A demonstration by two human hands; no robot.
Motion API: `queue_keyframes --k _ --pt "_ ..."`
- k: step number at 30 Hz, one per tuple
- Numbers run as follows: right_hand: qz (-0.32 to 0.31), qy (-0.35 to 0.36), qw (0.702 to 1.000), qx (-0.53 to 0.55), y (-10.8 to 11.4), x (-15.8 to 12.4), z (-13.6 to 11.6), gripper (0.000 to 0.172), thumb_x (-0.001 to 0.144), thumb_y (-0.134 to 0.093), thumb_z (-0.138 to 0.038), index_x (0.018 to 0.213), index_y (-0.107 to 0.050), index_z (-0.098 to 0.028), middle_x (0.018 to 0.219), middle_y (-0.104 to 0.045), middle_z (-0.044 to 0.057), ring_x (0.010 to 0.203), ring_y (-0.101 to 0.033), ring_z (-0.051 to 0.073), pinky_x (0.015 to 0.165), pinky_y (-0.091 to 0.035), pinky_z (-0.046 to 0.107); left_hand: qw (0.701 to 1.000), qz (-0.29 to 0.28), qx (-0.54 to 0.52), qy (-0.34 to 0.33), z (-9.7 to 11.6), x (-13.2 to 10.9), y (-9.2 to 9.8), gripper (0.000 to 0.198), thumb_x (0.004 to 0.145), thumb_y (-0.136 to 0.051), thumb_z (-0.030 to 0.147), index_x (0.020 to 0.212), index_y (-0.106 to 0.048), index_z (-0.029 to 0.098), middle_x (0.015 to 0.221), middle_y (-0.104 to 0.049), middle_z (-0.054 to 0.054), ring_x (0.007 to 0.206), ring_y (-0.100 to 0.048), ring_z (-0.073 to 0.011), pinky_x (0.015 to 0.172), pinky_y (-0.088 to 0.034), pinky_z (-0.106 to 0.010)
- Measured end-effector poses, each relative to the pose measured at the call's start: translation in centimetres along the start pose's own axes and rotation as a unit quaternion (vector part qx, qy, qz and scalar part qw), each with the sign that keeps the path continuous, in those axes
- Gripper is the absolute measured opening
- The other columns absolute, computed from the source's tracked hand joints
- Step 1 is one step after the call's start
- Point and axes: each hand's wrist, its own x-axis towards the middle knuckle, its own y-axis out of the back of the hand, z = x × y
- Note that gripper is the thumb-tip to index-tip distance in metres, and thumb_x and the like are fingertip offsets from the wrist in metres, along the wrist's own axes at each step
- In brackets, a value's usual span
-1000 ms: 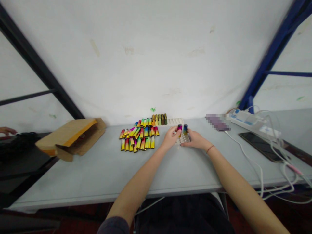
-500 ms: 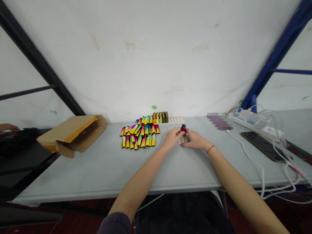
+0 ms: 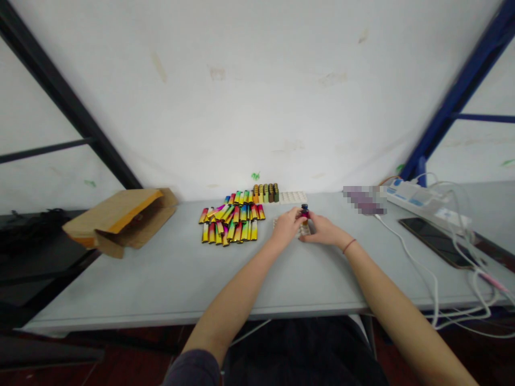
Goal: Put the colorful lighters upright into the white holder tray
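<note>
Showing a pair of bare forearms reaching from the bottom of the frame to the middle of a pale grey folding table (image 3: 132, 295), where both hands meet over one small lighter (image 3: 304, 213). It stands upright near the table's centre, dark at the top and reddish below, on a white plastic tray (image 3: 278, 224) that the hands mostly hide. The right hand (image 3: 324, 231), with a thin red cord at the wrist (image 3: 349, 246), is nearly closed, its thumb and fingers pinching the lighter low on the body. The left hand (image 3: 286, 227) is curled, its fingertips right beside the lighter; whether they grip it or the tray cannot be told. The lighter probably weighs little and feels stiff, but its glossy body may be slippery, so the flat sides look like the surest hold. The thin tray seems light and may flex. Left of the hands lies a loose heap of rainbow-coloured lighters (image 3: 231, 225). Behind it, a short row of lighters stands upright (image 3: 265, 193), beside a second white tray (image 3: 293, 197). A torn cardboard envelope (image 3: 120, 220) lies at the left. At the right are a power strip (image 3: 426, 202) and a dark phone (image 3: 436, 242).
</note>
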Motion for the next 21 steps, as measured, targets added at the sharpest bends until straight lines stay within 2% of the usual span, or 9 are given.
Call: queue_keyframes --k 3,6,10,14,17,19,21 --pt "-0.001 0.001 1.000 0.008 0.1 0.0 0.0 0.066 0.071 -0.078 -0.042 0.126 -0.051 -0.016 0.120 -0.070 0.018 0.107 -0.068 0.036 0.091 -0.051 0.045 1.000 -0.001 -0.007 0.020 0.0 -0.1 0.0 0.011 0.092 -0.064 0.022 0.103 -0.065 0.018 0.101 -0.076 -0.008 0.096 -0.071 -0.0207 0.089 -0.052 -0.032" --pt "0.002 -0.002 1.000 0.012 0.1 0.0 -0.1 0.067 0.070 -0.078 -0.042 0.126 -0.051 -0.017 0.120 -0.070 0.018 0.106 -0.068 0.036 0.091 -0.051 0.046 0.999 0.006 0.045 0.008 0.3 -0.3 0.2 0.011 0.093 -0.064 0.027 0.099 -0.066 0.018 0.103 -0.075 -0.007 0.096 -0.069 -0.0208 0.089 -0.050 -0.032" --pt "-0.010 -0.001 1.000 0.025 0.4 -0.1 -0.2 0.066 0.071 -0.078 -0.041 0.126 -0.050 -0.017 0.123 -0.069 0.018 0.109 -0.067 0.035 0.091 -0.051 0.045 0.993 0.015 0.113 0.013 0.8 -0.5 0.4 0.018 0.096 -0.059 0.033 0.102 -0.067 0.018 0.106 -0.075 -0.007 0.103 -0.067 -0.0225 0.092 -0.047 -0.033" --pt "-0.023 0.002 0.999 0.034 0.6 -0.1 -0.4 0.067 0.073 -0.076 -0.042 0.128 -0.049 -0.015 0.123 -0.069 0.018 0.107 -0.067 0.034 0.091 -0.051 0.044 0.988 -0.005 0.152 0.028 1.2 -0.5 0.8 0.027 0.098 -0.054 0.039 0.105 -0.070 0.017 0.111 -0.075 -0.009 0.106 -0.065 -0.0247 0.092 -0.045 -0.035" --pt "-0.021 -0.001 0.999 0.037 0.5 0.0 -0.2 0.067 0.072 -0.077 -0.043 0.127 -0.051 -0.015 0.121 -0.070 0.018 0.107 -0.067 0.034 0.092 -0.051 0.045 0.980 -0.021 0.194 0.033 1.1 -0.5 1.8 0.033 0.099 -0.051 0.043 0.109 -0.071 0.018 0.115 -0.074 -0.010 0.108 -0.062 -0.0263 0.093 -0.043 -0.037" --pt "-0.016 -0.003 0.999 0.042 0.5 0.1 0.0 0.070 0.070 -0.079 -0.044 0.126 -0.052 -0.014 0.121 -0.070 0.018 0.109 -0.067 0.035 0.094 -0.051 0.045 0.966 0.002 0.250 0.063 0.6 -0.5 2.9 0.035 0.101 -0.045 0.039 0.109 -0.072 0.018 0.116 -0.073 -0.011 0.112 -0.059 -0.0286 0.095 -0.040 -0.041" --pt "-0.008 -0.008 0.999 0.045 0.6 0.1 0.4 0.072 0.068 -0.081 -0.045 0.127 -0.052 -0.014 0.122 -0.070 0.018 0.111 -0.066 0.035 0.095 -0.052 0.045 0.938 0.046 0.320 0.126 -0.1 -0.7 4.2 0.039 0.103 -0.036 0.029 0.109 -0.073 0.017 0.118 -0.072 -0.014 0.117 -0.054 -0.0322 0.097 -0.037 -0.046"
